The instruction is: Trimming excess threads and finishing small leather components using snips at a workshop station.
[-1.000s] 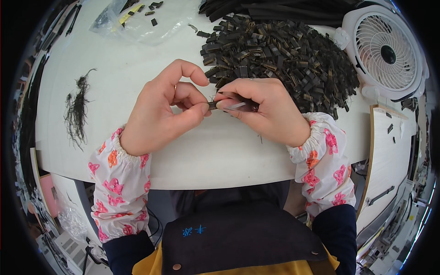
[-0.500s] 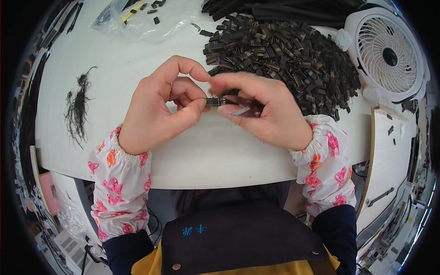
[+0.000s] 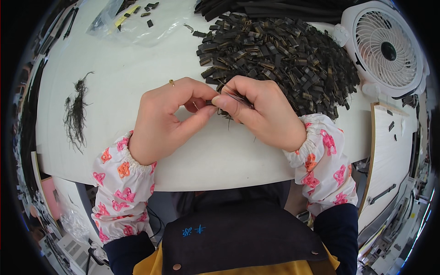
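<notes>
Head view: left hand and right hand brought together near the table's middle, fingertips pinched from either side on one small dark clip piece, held just above the white table. Mostly hidden by the fingers; only a short dark end showing between the thumbs. Judged very light, stiff and thin, easily dropped or flicked away, with fine strands trailing below it. Best taken by its two short ends, thumb against forefinger, with gentle pressure only.

Far right of the hands, touching the right knuckles: a large heap of dark clips. Far right corner: a white fan. Left: a tuft of black fibres. Far left: a clear plastic bag.
</notes>
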The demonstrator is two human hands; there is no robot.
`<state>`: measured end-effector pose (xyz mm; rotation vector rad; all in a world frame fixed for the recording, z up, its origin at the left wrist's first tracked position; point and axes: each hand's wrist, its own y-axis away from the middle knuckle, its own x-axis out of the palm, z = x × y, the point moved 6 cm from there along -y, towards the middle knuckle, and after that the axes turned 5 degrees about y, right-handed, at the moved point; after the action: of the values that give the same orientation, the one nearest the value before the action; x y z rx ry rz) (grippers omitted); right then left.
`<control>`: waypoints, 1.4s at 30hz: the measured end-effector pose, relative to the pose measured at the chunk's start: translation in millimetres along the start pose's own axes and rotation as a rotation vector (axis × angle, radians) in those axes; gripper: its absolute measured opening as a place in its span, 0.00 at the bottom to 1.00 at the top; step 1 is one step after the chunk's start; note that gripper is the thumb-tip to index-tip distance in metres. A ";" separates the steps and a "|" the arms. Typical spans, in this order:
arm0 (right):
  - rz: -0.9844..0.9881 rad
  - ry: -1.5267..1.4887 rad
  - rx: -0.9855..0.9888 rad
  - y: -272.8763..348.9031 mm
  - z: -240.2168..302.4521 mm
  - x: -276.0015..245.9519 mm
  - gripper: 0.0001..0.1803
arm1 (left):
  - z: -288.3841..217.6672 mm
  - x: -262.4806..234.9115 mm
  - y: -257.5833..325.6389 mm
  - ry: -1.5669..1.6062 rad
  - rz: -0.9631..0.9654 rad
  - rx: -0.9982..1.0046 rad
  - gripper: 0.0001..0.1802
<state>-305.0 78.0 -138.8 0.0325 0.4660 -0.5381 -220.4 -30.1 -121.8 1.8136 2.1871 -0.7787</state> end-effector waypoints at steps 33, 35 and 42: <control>-0.208 0.246 -0.248 4.7 3.1 -7.4 0.10 | 16.2 -23.5 -0.4 0.059 -0.121 -0.061 0.05; -0.208 0.255 -0.302 7.5 5.3 1.4 0.10 | 15.8 -22.8 -0.6 0.277 -0.209 -0.119 0.05; -0.267 0.435 -0.470 10.3 9.0 7.4 0.09 | 31.8 4.4 -0.9 0.767 -0.134 -0.430 0.07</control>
<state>-290.4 81.9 -134.9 -0.3744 1.0225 -0.6743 -227.9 -42.6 -150.3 1.9241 2.6336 0.4523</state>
